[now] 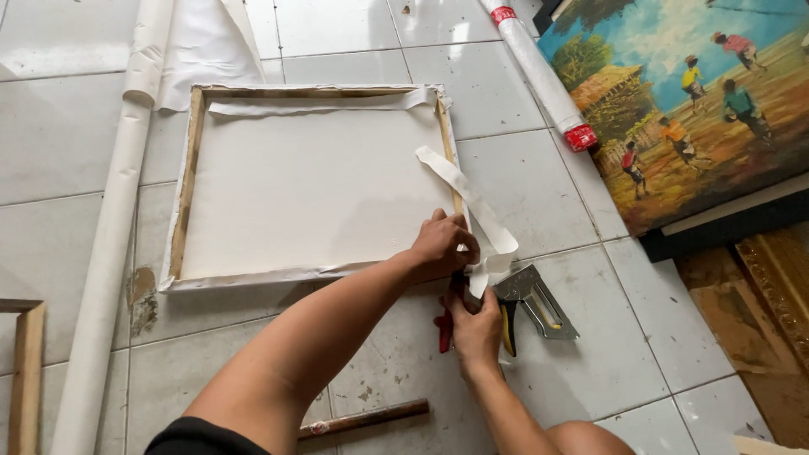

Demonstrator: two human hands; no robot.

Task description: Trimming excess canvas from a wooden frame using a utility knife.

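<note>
A wooden stretcher frame lies face down on the tiled floor, with white canvas folded over its edges. My left hand grips the canvas at the frame's near right corner. A loose white canvas strip curls up from that corner and over the hand. Just below the corner, my right hand is closed on a red-handled cutting tool pointing up toward the strip's lower end. Its blades are hidden behind my hands.
A grey staple gun lies right of my hands. Rolled white canvas runs along the left, another roll at top right beside a colourful painting. A thin stick and another wooden frame lie nearer me.
</note>
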